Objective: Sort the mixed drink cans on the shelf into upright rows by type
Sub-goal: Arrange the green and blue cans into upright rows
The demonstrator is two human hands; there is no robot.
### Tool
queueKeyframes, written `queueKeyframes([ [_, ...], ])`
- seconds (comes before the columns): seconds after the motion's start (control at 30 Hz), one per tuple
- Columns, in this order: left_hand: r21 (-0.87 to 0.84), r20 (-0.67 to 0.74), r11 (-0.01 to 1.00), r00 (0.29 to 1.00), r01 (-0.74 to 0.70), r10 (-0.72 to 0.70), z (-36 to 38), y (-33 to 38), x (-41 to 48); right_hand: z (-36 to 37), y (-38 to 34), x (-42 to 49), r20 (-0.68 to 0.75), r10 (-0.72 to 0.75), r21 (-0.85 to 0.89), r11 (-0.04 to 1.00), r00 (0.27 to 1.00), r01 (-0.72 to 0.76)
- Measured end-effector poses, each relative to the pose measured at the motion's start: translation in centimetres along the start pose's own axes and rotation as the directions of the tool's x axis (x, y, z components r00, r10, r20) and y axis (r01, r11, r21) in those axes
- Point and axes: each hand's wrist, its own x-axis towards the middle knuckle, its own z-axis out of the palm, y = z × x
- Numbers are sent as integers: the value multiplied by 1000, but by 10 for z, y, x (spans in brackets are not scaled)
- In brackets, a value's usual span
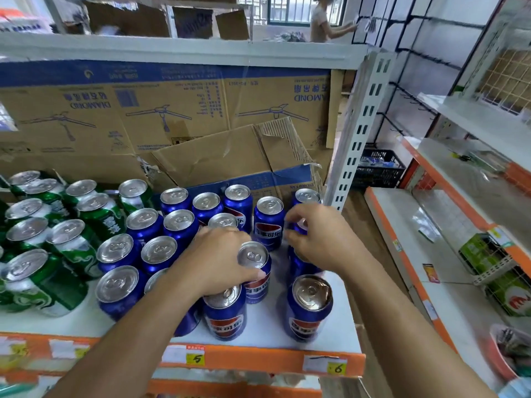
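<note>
Several green cans (71, 242) stand upright at the left of the white shelf (264, 328), and several blue cola cans (161, 251) fill the middle and right. My left hand (221, 257) grips one upright blue can (255, 268) from above and the side, thumb on its label. My right hand (319, 237) curls its fingers round another blue can (300, 225) in the right-hand column, mostly hiding it. A dented blue can (311, 305) stands at the front right.
Cardboard boxes (224, 156) lean behind the cans. A perforated white upright post (356, 133) bounds the shelf on the right. Orange price strips (258, 360) run along the front edge. Another shelf unit (459, 225) stands right, and a person (324, 21) works far back.
</note>
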Motion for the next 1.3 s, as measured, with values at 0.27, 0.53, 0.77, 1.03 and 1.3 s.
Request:
queueKeyframes([
  [0.27, 156, 16, 987, 999, -47, 45, -6, -1, 17, 23, 5, 82, 174, -28, -261, 962, 984, 74],
  [0.53, 103, -8, 992, 998, -67, 68, -14, -28, 46, 30, -4, 115, 315, 11, -334, 937, 949, 100],
  [0.77, -34, -79, 992, 990, -122, 119, 0, -55, 58, 17, -2, 127, 299, 8, -294, 952, 954, 84],
  [1.03, -76, -184, 989, 977, -125, 109, 6, -56, 59, 19, 5, 139, 256, 66, -339, 941, 964, 25],
  [1.3, -99, -173, 987, 979, -130, 112, 6, -57, 60, 21, 11, 141, 268, 89, -299, 954, 959, -5],
])
